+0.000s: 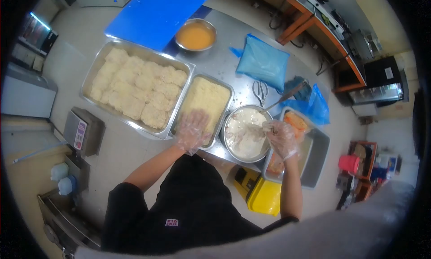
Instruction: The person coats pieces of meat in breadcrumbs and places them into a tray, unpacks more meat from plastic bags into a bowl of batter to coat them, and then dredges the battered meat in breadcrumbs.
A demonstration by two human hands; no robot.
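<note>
In the head view, my gloved left hand (193, 129) lies flat with fingers stretched out on pale yellow breadcrumbs (207, 97) in a metal tray (230, 96). My right hand (282, 140), also in a clear glove, is at the right rim of a metal bowl (224, 144) of white batter (242, 144). Its fingers are pinched together; a pale, blurred shape by the fingertips cannot be made out clearly. Pinkish pieces show in the batter. Left of the crumbs, a larger tray (148, 132) carries rows of breaded pieces (139, 86).
Behind the bowl are scissors (260, 93), a blue bag (262, 61) and a long-handled utensil (285, 96). A grey bin (318, 160) with orange-red bagged food stands at right. A bowl of orange liquid (196, 37) and a blue board (157, 16) are farther back; a yellow container (265, 197) is below.
</note>
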